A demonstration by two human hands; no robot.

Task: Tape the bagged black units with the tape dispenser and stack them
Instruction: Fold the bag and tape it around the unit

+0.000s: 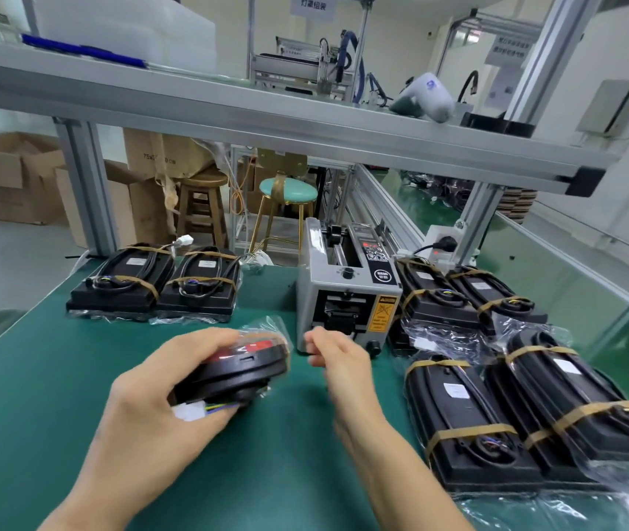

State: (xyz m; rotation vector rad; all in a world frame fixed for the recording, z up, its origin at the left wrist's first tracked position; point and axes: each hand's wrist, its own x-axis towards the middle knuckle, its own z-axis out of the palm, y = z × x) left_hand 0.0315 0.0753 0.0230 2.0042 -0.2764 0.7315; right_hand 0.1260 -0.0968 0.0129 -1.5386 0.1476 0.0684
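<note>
My left hand grips a bagged black unit with a red lens, held tilted above the green mat; a white connector and wires poke out under my fingers. My right hand is blurred, just in front of the outlet of the grey tape dispenser, with its fingers curled near the thumb. Whether it pinches tape is unclear. Two taped units lie side by side at the back left. More taped bagged units lie to the right.
Two further taped units sit behind the right group, beside the dispenser. An aluminium shelf beam crosses overhead. A power socket stands behind the dispenser. Stools and cardboard boxes are beyond the table's far edge.
</note>
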